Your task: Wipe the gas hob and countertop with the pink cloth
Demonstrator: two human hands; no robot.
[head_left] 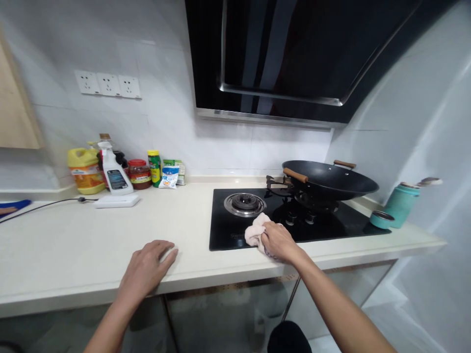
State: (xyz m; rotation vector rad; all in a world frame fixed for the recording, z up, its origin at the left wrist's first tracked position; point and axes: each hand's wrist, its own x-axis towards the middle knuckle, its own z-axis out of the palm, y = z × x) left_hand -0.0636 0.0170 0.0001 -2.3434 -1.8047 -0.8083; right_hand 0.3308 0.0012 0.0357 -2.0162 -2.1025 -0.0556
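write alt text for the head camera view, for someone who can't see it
A person's right hand holds a pale cloth on a black cooktop, while the left hand rests on the white counter. A dark wok sits on the cooktop's right side; a spray bottle and a red-lidded jar stand at the counter's back left.

The right hand [277, 240] holds a pale cloth [256, 231] against the near edge of the black stove [230, 226], just nearer than the left burner [245, 203]. The left hand [149, 264] rests on the counter [84, 245] to the left. A wok [331, 179] sits at the stove's far right, beside a teal container [402, 205].
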